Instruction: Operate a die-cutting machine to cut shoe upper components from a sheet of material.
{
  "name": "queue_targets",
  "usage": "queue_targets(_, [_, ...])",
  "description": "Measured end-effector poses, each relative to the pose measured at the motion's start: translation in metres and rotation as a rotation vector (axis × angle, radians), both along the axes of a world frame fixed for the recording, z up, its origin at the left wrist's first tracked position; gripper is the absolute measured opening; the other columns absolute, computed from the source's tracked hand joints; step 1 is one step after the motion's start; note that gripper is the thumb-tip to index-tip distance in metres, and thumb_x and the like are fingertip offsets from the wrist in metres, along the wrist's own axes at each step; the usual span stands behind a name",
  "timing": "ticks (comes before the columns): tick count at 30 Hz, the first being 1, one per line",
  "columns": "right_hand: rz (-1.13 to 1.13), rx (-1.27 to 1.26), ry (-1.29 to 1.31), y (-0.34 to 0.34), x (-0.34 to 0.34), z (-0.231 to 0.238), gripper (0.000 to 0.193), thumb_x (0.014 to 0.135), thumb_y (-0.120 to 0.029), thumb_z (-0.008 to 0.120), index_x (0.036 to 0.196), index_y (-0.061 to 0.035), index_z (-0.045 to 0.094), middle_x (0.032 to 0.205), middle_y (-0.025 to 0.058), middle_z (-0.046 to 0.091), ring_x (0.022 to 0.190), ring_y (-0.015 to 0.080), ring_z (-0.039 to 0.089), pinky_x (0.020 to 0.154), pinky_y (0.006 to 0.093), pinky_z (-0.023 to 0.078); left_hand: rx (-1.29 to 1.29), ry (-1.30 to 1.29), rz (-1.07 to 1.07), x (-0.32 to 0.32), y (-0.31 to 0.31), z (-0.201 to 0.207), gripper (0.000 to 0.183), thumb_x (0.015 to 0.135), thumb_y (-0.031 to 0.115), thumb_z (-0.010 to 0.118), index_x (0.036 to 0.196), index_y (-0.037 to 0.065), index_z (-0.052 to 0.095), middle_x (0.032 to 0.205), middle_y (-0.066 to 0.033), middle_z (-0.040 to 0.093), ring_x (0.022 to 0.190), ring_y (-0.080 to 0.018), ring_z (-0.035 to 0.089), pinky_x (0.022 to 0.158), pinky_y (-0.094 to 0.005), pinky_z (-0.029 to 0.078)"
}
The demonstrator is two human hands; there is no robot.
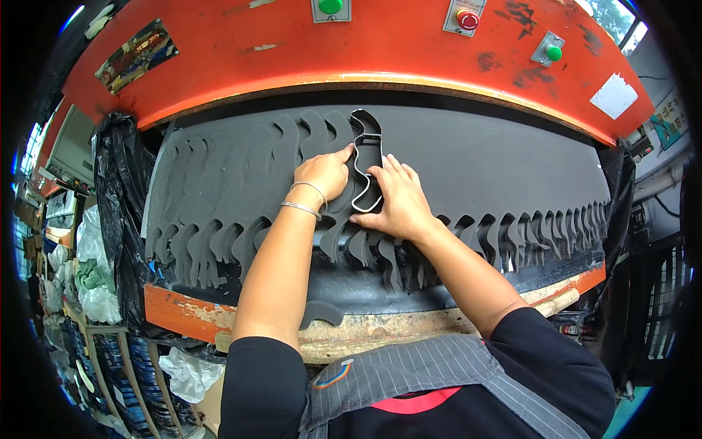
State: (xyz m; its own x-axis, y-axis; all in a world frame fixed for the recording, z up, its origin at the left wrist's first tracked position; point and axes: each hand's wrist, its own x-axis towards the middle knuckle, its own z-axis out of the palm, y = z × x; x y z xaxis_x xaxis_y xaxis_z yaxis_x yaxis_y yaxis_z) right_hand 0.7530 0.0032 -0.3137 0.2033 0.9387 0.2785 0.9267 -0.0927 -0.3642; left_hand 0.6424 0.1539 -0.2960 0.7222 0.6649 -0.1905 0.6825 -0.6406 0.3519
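A sole-shaped metal cutting die [371,155] with thin bright edges and a crossbar stands on a dark grey foam sheet [468,161]. My left hand [325,174] is at its left side, fingers mostly curled, the index finger stretched to the die's upper left edge. My right hand [401,199] grips the die from the right, fingers along that edge and thumb by the lower end. Left of the die, the sheet carries rows of curved cuts [289,139]. What lies beneath both palms is hidden.
The orange press beam [292,58] spans the far side, with green buttons [553,53] and a red knob [467,20]. Notched foam strips [504,238] hang along the sheet's near edge. A loose foam piece [322,313] lies by the worn front ledge [395,329]. Black plastic [121,190] drapes the left end.
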Motion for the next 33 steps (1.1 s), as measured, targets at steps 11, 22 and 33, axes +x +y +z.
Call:
queue_targets(11, [0.023, 0.097, 0.023, -0.016, 0.003, 0.001, 0.097, 0.062, -0.053, 0.081, 0.137, -0.0050, 0.043, 0.141, 0.0304, 0.038, 0.136, 0.0438, 0.031, 0.112, 0.0514, 0.023, 0.113, -0.047, 0.034, -0.002, -0.015, 0.009, 0.049, 0.092, 0.023, 0.038, 0.140, 0.029, 0.046, 0.119, -0.0144, 0.064, 0.109, -0.0343, 0.061, 0.094, -0.0440, 0.048])
queue_targets(22, [-0.450, 1.441, -0.034, -0.116, 0.209, 0.141, 0.051, 0.101, -0.025, 0.044, 0.140, 0.0066, 0.036, 0.148, 0.0227, 0.033, 0.139, 0.0337, 0.029, 0.113, 0.0423, 0.024, 0.890, -1.205, -0.094, -0.006, -0.078, 0.140, 0.017, 0.089, 0.016, 0.062, 0.076, 0.005, 0.064, 0.068, -0.0115, 0.054, 0.066, -0.0304, 0.053, 0.059, -0.0393, 0.044])
queue_targets(33, [-0.285, 1.133, 0.131, -0.125, 0.143, 0.089, 0.060, 0.091, -0.020, 0.057, 0.141, 0.0047, 0.034, 0.151, 0.0263, 0.024, 0.141, 0.0391, 0.024, 0.115, 0.0473, 0.020, 0.219, -0.573, -0.085, -0.060, -0.130, 0.080, 0.030, 0.088, 0.024, 0.064, 0.067, 0.003, 0.057, 0.072, -0.0166, 0.058, 0.067, -0.0345, 0.056, 0.061, -0.0413, 0.046])
